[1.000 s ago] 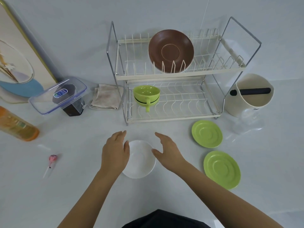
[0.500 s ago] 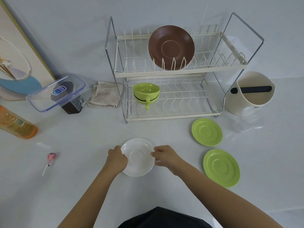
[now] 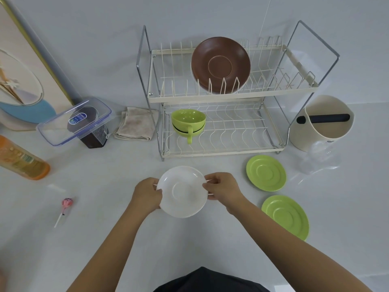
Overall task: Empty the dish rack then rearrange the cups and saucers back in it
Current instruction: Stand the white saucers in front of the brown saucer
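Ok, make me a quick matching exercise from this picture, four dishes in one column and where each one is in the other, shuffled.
Things:
1. white saucer
2. brown saucers
3. green cups
4. green saucers

Places:
A. lower tier of the dish rack
B. flat on the counter, right of the rack
C. held by both hands
D. standing in the upper tier

Pairs: 1-C, 2-D, 3-A, 4-B

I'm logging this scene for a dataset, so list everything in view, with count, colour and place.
Dish rack: 1, cream and chrome, back centre.
Brown saucer: at least 1, top tier.
Green cups: 2, stacked, bottom tier.
Green saucers: 2, counter right.
White saucer: 1, held.
Cream tub: 1, right.
Cloth: 1, beige, left of rack.
Clear box: 1, left.
Orange bottle: 1, far left.
Lollipop: 1, pink, front left.
Left hand, right hand: gripping white saucer's rim.
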